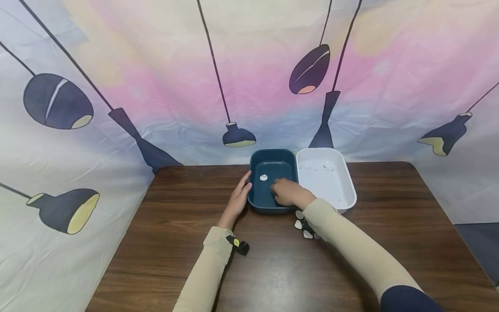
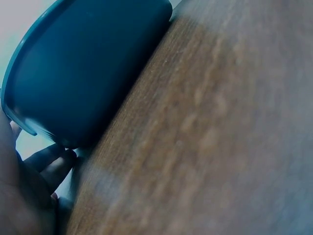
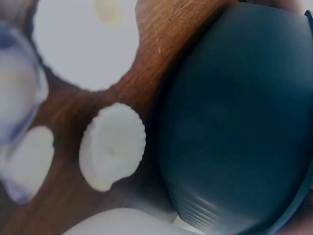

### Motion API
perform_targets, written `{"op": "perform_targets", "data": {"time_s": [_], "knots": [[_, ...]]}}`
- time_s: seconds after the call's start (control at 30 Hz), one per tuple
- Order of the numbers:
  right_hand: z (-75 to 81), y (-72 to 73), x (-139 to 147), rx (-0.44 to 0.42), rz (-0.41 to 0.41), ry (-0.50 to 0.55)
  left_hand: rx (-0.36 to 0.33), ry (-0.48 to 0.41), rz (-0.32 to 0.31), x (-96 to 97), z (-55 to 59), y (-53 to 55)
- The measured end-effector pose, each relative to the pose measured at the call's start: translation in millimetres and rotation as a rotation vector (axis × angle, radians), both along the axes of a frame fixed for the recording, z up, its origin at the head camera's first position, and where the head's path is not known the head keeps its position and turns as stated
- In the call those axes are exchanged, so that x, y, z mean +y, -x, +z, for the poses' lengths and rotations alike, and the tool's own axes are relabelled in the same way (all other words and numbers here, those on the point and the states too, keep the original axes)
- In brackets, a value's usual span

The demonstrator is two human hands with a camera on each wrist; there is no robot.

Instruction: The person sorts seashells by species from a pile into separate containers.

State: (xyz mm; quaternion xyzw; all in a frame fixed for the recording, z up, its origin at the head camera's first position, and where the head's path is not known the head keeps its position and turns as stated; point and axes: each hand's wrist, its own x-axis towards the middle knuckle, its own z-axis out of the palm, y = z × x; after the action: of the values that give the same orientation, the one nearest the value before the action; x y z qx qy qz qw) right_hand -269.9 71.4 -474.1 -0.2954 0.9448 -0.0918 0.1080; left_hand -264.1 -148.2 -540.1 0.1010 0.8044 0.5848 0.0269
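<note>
Sharing teal tray (image 1: 262,197) — shell (image 1: 263,177), right hand (image 1: 287,192)

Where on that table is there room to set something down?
Bare tabletop lies left of the left hand and right of the white tray. It's crowded between the teal tray and right sleeve, where shells lie.

An improvised indoor set-up, shown by lamp-printed cloth (image 1: 265,86) behind a wooden table (image 1: 163,242).

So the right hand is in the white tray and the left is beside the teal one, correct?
Not quite: the head view shows the right hand in the teal tray, not the white tray. The left hand is beside the teal one.
</note>
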Motion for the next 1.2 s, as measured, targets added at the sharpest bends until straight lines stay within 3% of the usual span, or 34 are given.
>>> {"op": "perform_targets", "data": {"time_s": [0.17,0.4,0.63,0.9,1.2], "knots": [[-4.4,4.2,-1.7,0.013,0.005,-0.035,-0.006,0.006,0.009,1.1,-0.1,0.8],[-6.7,7.6,-4.9,-0.046,-0.039,-0.079,-0.015,-0.003,0.008,2.6,-0.8,0.1],[-7.8,5.5,-5.2,-0.032,-0.045,-0.062,-0.013,-0.006,0.001,2.6,-0.9,-0.7],[4.1,-3.5,2.4,0.072,0.033,0.026,-0.016,0.0,0.018,0.8,-1.4,-1.4],[25.0,-25.2,24.7,0.208,0.137,0.151,-0.003,0.001,0.005,0.7,-0.1,0.7]]}}
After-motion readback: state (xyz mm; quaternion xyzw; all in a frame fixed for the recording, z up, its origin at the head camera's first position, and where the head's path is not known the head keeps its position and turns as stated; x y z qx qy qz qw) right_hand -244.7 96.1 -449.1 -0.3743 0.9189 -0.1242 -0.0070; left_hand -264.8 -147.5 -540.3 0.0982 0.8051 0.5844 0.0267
